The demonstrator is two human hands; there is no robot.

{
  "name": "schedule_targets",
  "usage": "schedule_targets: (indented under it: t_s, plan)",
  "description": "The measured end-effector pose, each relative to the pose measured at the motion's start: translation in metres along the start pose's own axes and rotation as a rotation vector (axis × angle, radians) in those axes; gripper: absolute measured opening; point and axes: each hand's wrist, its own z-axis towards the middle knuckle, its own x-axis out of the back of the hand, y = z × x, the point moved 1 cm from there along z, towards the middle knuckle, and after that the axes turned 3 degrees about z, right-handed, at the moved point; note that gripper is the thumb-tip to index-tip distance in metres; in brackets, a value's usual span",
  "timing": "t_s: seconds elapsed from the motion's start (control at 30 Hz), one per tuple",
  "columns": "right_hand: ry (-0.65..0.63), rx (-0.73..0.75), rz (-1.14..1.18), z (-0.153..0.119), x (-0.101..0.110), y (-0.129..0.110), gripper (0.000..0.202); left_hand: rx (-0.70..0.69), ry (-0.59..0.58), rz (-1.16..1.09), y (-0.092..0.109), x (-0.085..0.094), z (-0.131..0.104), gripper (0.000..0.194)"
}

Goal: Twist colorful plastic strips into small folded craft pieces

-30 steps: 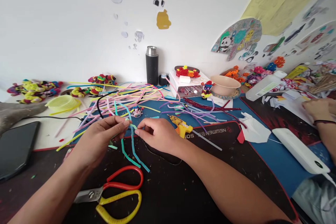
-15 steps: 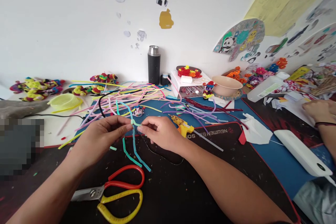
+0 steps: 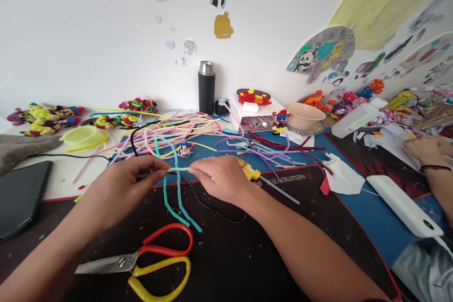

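A short pale green pipe cleaner [image 3: 179,169] runs nearly straight between my two hands. My left hand [image 3: 136,177] pinches its left end between thumb and fingertips. At the other end, my right hand [image 3: 214,177] is closed on it with thumb and forefinger. A teal pipe cleaner [image 3: 167,198] and a blue pipe cleaner [image 3: 181,200] extend above and below the pale green one, roughly crosswise; whether they are joined to it I cannot tell. Scissors [image 3: 136,262] with one red and one yellow handle lie on the black mat [image 3: 230,255] nearer to me.
Behind my hands spreads a pile of pink and yellow pipe cleaners [image 3: 170,127]. A yellow glue gun [image 3: 250,171] lies partly behind my right hand. A black flask [image 3: 206,89] stands by the wall. At left is a dark phone [image 3: 23,198]; at right, another person's hand [image 3: 426,148].
My hands have drawn slightly apart, the left one moving left. The pale green pipe cleaner, bunched and bent at my fingertips before, now stretches straight between them.
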Motion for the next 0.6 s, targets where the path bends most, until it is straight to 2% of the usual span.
schedule_targets:
  t_s: [0.13,0.23,0.4,0.6]
  plan:
    - [-0.063,0.060,-0.055,-0.001,-0.001,-0.004,0.030,-0.279,0.158,0.400,0.002,0.005,0.004,0.038]
    - [-0.107,0.027,-0.068,0.000,0.000,-0.004,0.030,-0.455,0.140,0.521,-0.005,0.003,0.007,0.041]
    - [-0.121,-0.019,-0.029,0.002,0.002,-0.001,0.029,-0.530,0.121,0.565,-0.018,0.002,0.008,0.037]
    - [-0.140,-0.016,-0.079,0.004,0.006,0.000,0.029,-0.535,0.149,0.606,-0.023,0.008,0.008,0.041]
